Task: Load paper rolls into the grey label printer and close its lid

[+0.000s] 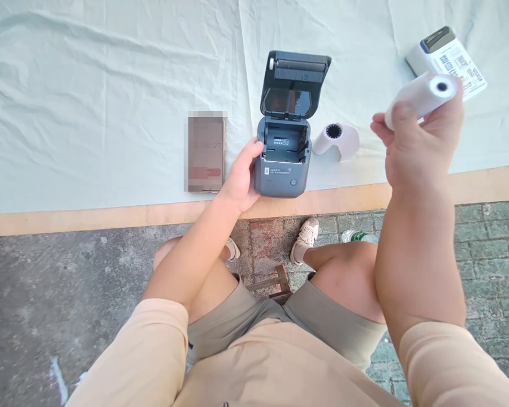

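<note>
My left hand (242,176) grips the left side of a small dark grey label printer (281,174), its thumb near the rim of the paper bay. The printer's lid (295,85) stands raised, and the bay beneath looks bare inside. Up at the right, my right hand (424,138) is closed around a white paper roll (419,96) with a dark core hole facing me. Just right of the printer lies a smaller, partly unwound white roll (337,140), which neither hand touches.
A phone (207,155), partly blurred out, lies left of the printer. Behind my right hand is a white and dark box with printed labels (458,65). A pale cloth (110,102) covers the table up to its wooden front edge (89,219). A bottle (358,236) is near my knee.
</note>
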`<state>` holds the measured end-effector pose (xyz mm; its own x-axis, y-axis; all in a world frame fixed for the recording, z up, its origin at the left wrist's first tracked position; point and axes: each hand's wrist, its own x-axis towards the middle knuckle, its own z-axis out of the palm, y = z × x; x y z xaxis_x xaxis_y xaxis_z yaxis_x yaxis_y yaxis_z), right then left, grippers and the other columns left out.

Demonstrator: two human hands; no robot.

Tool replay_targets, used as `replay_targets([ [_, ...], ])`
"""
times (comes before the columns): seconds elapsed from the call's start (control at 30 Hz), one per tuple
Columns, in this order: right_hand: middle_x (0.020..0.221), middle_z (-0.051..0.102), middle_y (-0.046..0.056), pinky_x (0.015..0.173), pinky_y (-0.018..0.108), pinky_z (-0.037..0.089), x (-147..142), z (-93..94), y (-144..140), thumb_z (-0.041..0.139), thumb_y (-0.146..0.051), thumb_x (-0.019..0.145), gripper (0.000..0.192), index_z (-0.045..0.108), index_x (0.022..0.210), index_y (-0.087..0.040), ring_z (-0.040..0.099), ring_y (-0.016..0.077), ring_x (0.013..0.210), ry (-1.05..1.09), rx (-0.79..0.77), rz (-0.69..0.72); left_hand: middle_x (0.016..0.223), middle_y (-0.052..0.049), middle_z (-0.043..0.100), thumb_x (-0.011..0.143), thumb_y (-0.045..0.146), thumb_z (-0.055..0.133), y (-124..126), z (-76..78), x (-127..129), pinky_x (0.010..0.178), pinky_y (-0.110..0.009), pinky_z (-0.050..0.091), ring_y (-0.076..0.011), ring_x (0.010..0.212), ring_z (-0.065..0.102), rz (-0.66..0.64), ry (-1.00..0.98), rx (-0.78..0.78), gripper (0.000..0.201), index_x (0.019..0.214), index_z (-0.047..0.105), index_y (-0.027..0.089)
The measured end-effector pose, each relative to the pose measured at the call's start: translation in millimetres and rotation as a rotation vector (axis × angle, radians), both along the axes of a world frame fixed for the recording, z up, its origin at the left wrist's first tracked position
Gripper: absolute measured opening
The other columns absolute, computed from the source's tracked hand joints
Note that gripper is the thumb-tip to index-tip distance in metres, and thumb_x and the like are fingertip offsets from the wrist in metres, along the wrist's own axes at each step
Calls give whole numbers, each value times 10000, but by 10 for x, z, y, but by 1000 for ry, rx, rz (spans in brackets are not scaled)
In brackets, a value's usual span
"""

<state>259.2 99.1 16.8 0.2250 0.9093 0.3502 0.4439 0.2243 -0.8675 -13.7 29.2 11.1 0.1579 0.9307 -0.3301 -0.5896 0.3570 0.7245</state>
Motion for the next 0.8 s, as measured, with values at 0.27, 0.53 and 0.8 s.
replay_targets([
  [0.27, 1210, 755, 132, 1047, 610, 480, 280, -381, -107, 603, -458, 707, 625, 540, 1317, -339, 674, 371, 1146, -352, -25, -3, 1157, -53, 853, 1019, 513, 629, 22, -10, 13, 1034, -417, 695, -316, 1333, 783, 4, 17, 4, 287, 1068, 695, 238],
  [0.53, 1364, 690, 160, 1273, 799, 128, -370, 175, -481, 741, -509, 788, 657, 545, 1385, -316, 420, 498, 1553, -688, 92, -33, 1148, -59, 849, 1019, 471, 627, 22, 19, 12, 1103, -428, 669, -324, 1412, 741, 27, 54, -22, 251, 1087, 695, 239],
  [0.8, 1137, 787, 74, 1320, 739, 217, -685, 214, -336, 688, -220, 762, 567, 449, 1271, -295, 688, 335, 1283, -561, 18, -52, 1232, -56, 836, 1056, 566, 555, -14, 13, 20, 1138, -349, 622, -284, 1481, 681, 67, 113, 25, 358, 1036, 735, 258],
])
